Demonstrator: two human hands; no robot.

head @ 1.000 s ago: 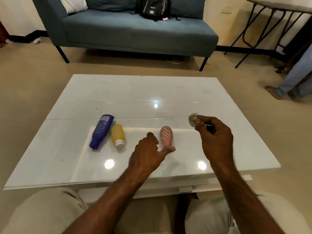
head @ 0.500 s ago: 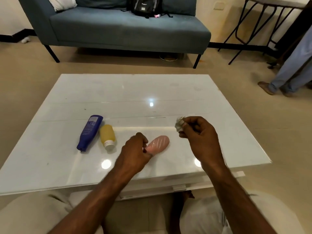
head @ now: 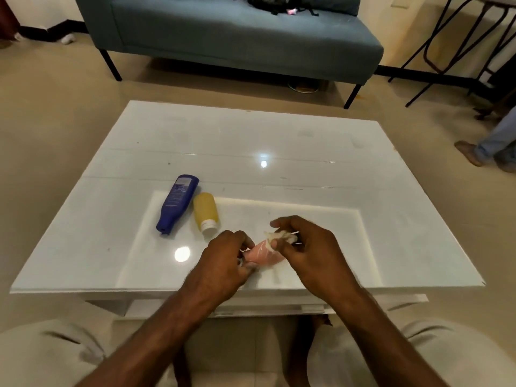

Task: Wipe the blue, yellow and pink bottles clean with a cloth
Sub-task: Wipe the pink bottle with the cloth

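Hands, two, mine, both occupied.

Left hand (head: 223,261): fingers curled round one end of the pink bottle (head: 264,254), held low over the white table (head: 251,141) near its front edge. I cannot tell whether the bottle rests on the top or is just clear of it.

Right hand (head: 310,250): thumb and fingertips pinch a small crumpled cloth (head: 279,237), which is touching the bottle's upper side.

Other stock: blue bottle (head: 177,203) and yellow bottle (head: 206,212) lie side by side to my left, apart from the pink one, with neither in hand.

Hazards, as I judge them:
- Grip. I hold the bottle by one end only. A firm stroke could twist it free, and on this glossy top it may roll off the near edge.
- Squeeze. The body looks soft and I cannot see the cap's state, so pressure might push the contents out.
- Cloth. The wad is small, so my bare fingertips may rub the bottle and smear it.
- Coverage. The part under my left fingers goes unwiped unless I shift my hold.
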